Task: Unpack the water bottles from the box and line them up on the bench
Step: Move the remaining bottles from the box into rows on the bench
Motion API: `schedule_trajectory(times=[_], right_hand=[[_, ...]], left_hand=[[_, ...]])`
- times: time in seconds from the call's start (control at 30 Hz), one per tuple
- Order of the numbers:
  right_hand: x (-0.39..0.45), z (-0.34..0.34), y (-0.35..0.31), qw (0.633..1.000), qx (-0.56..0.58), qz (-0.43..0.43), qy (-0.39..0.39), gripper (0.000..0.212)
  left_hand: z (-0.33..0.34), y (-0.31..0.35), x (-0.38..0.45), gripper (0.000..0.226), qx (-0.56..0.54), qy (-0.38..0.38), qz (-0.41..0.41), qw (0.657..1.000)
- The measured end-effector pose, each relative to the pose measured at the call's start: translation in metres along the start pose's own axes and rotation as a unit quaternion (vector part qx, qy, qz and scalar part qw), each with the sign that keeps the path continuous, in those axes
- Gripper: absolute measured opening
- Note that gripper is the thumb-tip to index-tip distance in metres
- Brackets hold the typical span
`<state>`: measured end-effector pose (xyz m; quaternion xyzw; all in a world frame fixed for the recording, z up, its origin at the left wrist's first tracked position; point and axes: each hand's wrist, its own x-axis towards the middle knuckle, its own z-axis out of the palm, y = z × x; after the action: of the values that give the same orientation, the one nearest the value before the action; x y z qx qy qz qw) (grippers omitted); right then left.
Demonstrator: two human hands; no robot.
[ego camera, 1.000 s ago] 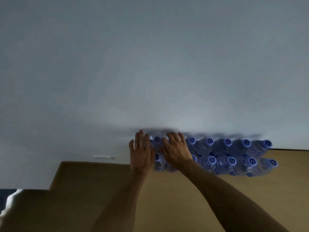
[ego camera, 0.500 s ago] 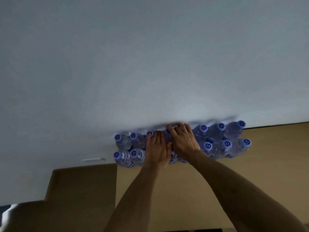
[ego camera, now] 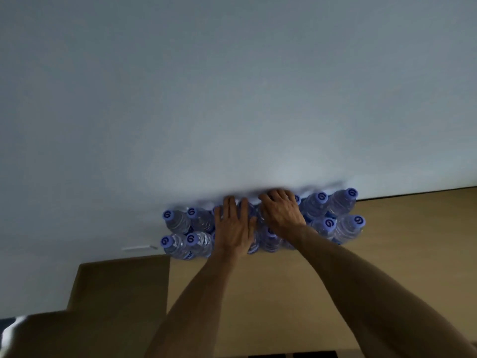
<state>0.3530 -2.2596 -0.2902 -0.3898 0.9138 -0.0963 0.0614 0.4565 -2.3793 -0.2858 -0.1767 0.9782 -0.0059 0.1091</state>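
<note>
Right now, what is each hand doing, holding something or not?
Left hand: open, fingers straight, resting flat on the water bottles.
Right hand: laid over the bottles, fingers bent down; whether it grips one cannot be told.

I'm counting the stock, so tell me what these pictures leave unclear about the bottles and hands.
- Middle bottles, head view: covered by the left hand and right hand, so no full count.
- Right fingertips: blurred against the wall; grip unclear.
- Box: not identifiable in this view.
- Cap marks: too small to read.
</note>
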Motion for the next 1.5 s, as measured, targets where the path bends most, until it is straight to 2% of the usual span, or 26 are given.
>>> schedule_trajectory(times=[0.13,0.23,0.4,0.5,0.63,0.77,0.87,0.93,1.0,1.1,1.2,1.27,1.3,1.37,1.47,1.5], right_hand=[[-0.009,-0.007,0.02,0.998,0.0,-0.004,0.066,0.026],[-0.02,-0.006,0.036,0.999,-0.018,0.02,0.042,0.035],[-0.017,-0.001,0.039,1.0,-0.009,0.015,0.011,0.029],[-0.018,-0.006,0.044,0.999,-0.023,0.003,0.029,0.028],[-0.023,-0.017,0.063,0.995,-0.025,0.058,0.077,0.022],[-0.034,-0.01,0.081,0.991,-0.021,0.124,0.042,0.021],[-0.031,-0.009,0.083,0.991,0.018,0.123,0.049,0.022],[-0.029,-0.02,0.085,0.989,0.044,0.118,0.075,0.02],[-0.029,-0.035,0.094,0.98,0.062,0.133,0.135,0.014],[-0.037,-0.052,0.117,0.959,0.056,0.211,0.182,0.007],[-0.046,-0.053,0.143,0.918,0.084,0.363,0.137,0.024],[-0.049,-0.055,0.159,0.865,0.163,0.468,0.077,0.042],[-0.051,-0.054,0.166,0.842,0.213,0.495,0.036,0.049],[-0.055,-0.053,0.178,0.79,0.341,0.509,-0.023,0.062],[-0.064,-0.045,0.179,0.641,0.583,0.497,-0.035,0.073],[-0.068,-0.041,0.177,0.615,0.622,0.482,-0.042,0.071]], left_hand=[[-0.016,0.011,0.001,0.056,-0.025,0.05,0.066,0.996],[-0.011,0.036,0.005,0.059,-0.038,0.042,0.114,0.992],[0.008,0.057,0.007,0.067,-0.022,-0.015,0.068,0.997],[0.008,0.053,0.008,0.065,-0.007,-0.007,0.074,0.997],[0.0,0.059,0.012,0.066,-0.003,0.004,0.082,0.997],[0.006,0.076,0.006,0.07,-0.011,-0.009,0.054,0.998],[0.009,0.079,0.005,0.074,-0.013,-0.012,0.044,0.999],[0.005,0.075,0.006,0.077,-0.008,-0.012,0.057,0.998],[0.003,0.072,0.004,0.077,0.007,-0.004,0.064,0.998],[0.002,0.078,0.004,0.077,0.012,-0.011,0.051,0.999],[0.001,0.09,0.007,0.076,0.007,-0.015,0.021,1.0],[0.0,0.096,0.008,0.075,0.005,-0.013,0.003,1.0],[0.0,0.097,0.009,0.075,0.006,-0.012,-0.003,1.0],[0.0,0.098,0.009,0.074,0.004,-0.008,-0.01,1.0],[-0.002,0.1,0.008,0.071,-0.001,0.013,-0.015,1.0],[-0.003,0.101,0.008,0.07,-0.003,0.023,-0.016,1.0]])
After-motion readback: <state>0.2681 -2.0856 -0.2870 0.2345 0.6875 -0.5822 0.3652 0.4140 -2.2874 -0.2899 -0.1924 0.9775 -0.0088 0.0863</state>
